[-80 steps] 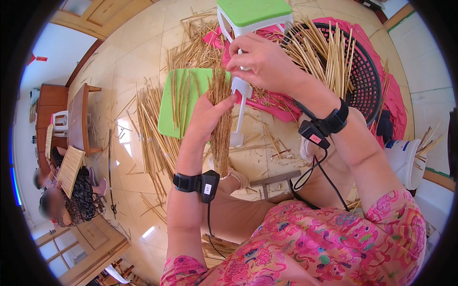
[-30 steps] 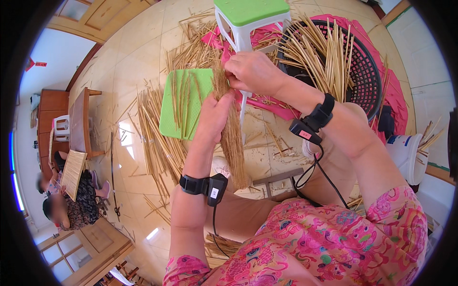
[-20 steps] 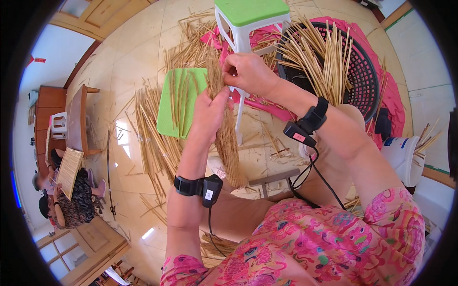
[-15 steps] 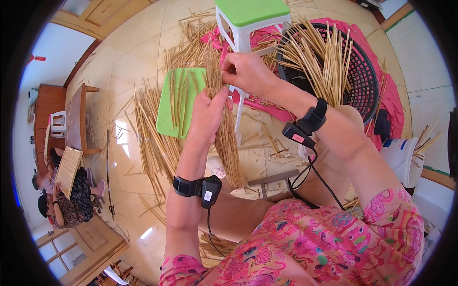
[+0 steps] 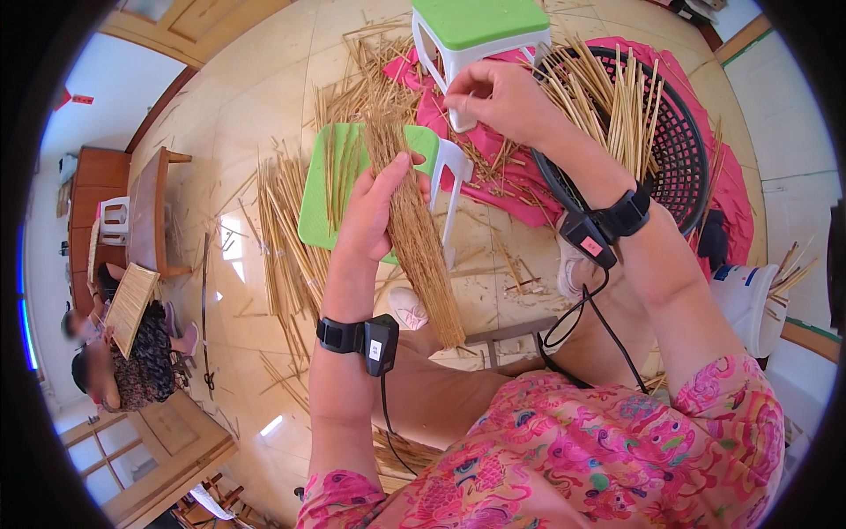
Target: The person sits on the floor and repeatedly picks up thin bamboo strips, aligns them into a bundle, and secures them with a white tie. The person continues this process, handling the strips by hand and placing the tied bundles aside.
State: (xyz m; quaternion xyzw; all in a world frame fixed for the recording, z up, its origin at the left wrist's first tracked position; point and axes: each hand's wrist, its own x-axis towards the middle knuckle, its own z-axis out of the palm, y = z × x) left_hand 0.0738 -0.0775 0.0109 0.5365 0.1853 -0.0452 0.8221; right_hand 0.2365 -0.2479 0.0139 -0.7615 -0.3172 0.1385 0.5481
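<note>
My left hand (image 5: 374,207) is closed around a thick bundle of dried grass (image 5: 419,256) with feathery, frayed stems, held slantwise in front of my knees. To the right of the bundle's upper end, my right hand (image 5: 507,99) is raised with curled fingers and the thumb close to the index finger. Anything between those fingertips is too small to make out. Beneath and behind my left hand stands a stool with a green top (image 5: 314,210) and white legs. A few thin dried stems (image 5: 338,181) lie on it.
A black mesh basket (image 5: 686,145) full of cut stalks (image 5: 621,106) stands on pink cloth (image 5: 738,198) at right. Another green-topped stool (image 5: 480,25) is beyond. Long stalks (image 5: 289,234) litter the floor. A white bucket (image 5: 738,304) stands right. Two people sit far left with a straw panel (image 5: 132,310).
My right hand has left the bundle and moved right and up. The bundle's upper end has tipped slightly left, still in my left hand. The whole view has shifted a little.
</note>
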